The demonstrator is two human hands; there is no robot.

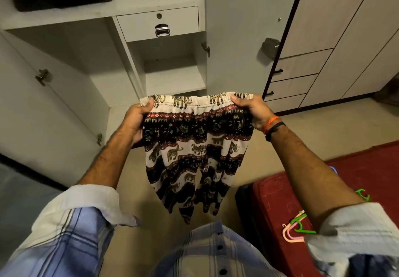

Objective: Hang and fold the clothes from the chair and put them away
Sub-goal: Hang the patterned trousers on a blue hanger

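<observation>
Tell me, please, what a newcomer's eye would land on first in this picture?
First, the elephant-print trousers at the centre, held up by the waistband, the left hand and right hand each with a grip on one end, legs hanging free. Behind them stands the open white wardrobe with a small drawer at the top. At lower right, green and pink hangers lie on a red surface.

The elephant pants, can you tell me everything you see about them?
The pants are thin, soft-looking cloth printed with rows of elephants in cream, black and dark red bands. A gathered cream waistband runs across the top. They hang loosely in the air in front of an open cupboard, legs dangling down, touching nothing below. The left hand grips one end of the waistband and the right hand grips the other, stretching it wide.
</observation>
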